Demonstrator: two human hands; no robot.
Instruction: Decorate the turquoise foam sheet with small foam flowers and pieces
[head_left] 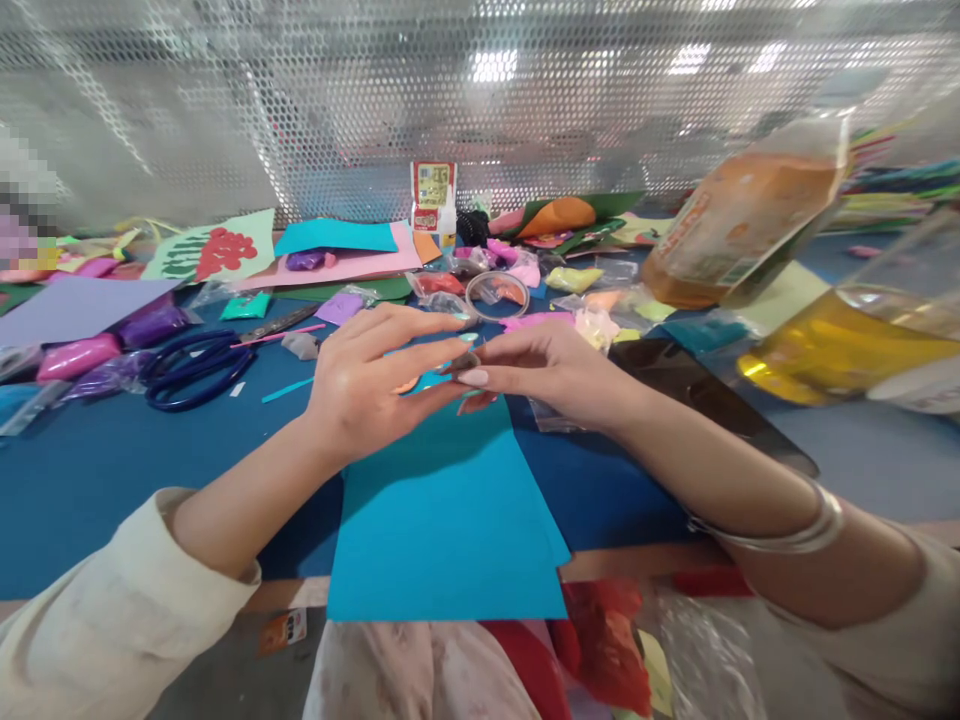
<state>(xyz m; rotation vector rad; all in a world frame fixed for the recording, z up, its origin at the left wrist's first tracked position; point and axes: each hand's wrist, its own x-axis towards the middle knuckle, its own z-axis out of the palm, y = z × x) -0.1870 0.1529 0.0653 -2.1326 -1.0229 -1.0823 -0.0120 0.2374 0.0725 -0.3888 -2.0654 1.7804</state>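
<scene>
Both my hands meet over the top part of a bright blue sheet of paper (450, 520). My left hand (360, 380), palm down, has its thumb and forefinger tips brought together at a small dark greyish piece (465, 362). The other fingers reach forward above it. From the other side, my right hand (562, 375) pinches at the same piece with thumb and forefinger. Fingertips cover most of it, so its kind cannot be made out. Just beyond the fingers lies a clear tape roll (497, 296). A second blue sheet shows under the first one's right edge.
Navy-handled scissors (187, 370) lie left among bags of coloured clay (79, 355). A dark phone (697, 400) rests by my right forearm. Bottles of orange drink (742, 220) and yellow liquid (847, 345) stand right. Behind are a painted card (214, 248) and a perforated metal screen (337, 100).
</scene>
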